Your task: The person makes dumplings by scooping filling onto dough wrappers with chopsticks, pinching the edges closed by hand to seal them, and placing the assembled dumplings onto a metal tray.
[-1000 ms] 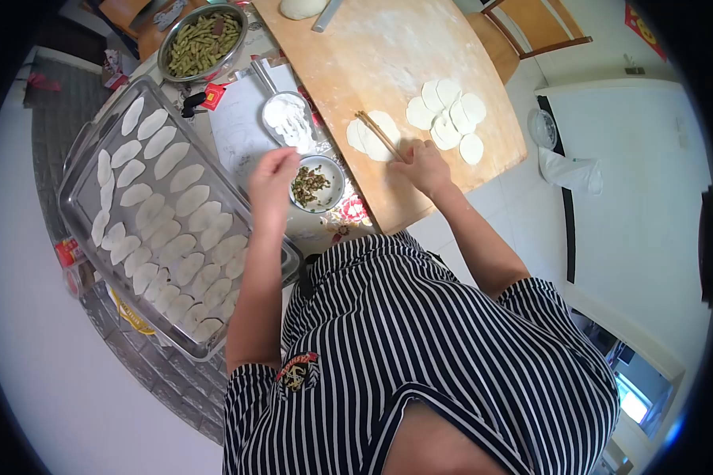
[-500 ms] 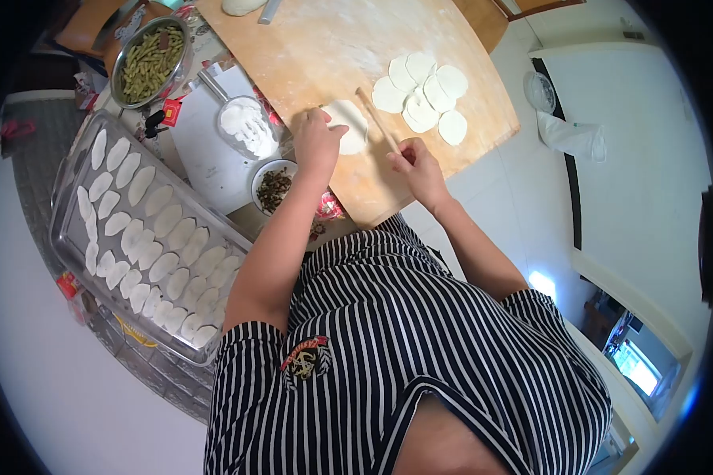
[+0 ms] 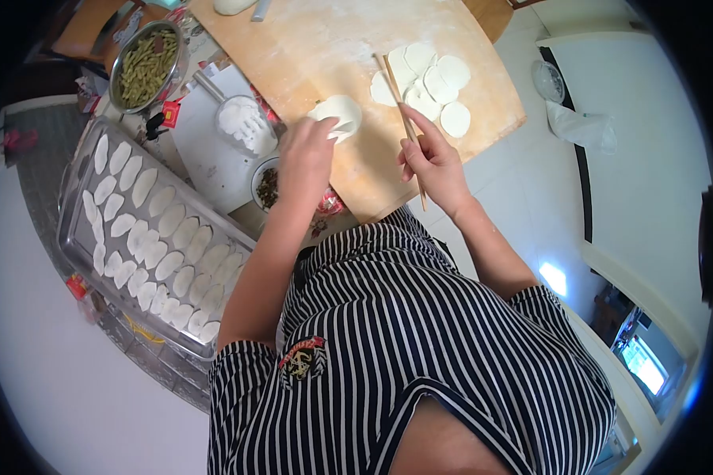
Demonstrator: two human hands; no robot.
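Chopsticks [image 3: 405, 119] are held upright in my right hand [image 3: 434, 162], above the wooden board [image 3: 372, 186] near its front right edge. My left hand [image 3: 307, 154] is at the board's left edge, with its fingertips closed on the edge of a round dough wrapper [image 3: 342, 112]. That wrapper lies on the board and its near edge is lifted. Several more wrappers [image 3: 440, 83] overlap in a pile to the right, behind the chopsticks. A bowl of chopped filling [image 3: 266, 188] is partly hidden by my left forearm.
A metal tray [image 3: 170, 170] with several rows of folded dumplings stands at the left. Behind the bowl lies a scoop of flour [image 3: 244, 123] on paper. A metal bowl of green pods [image 3: 146, 70] is at the back left. A dough lump [image 3: 234, 5] sits at the far edge.
My left hand has moved from near the filling bowl onto the dough wrapper. The chopsticks, earlier low over the board, are raised in my right hand. The view has shifted.
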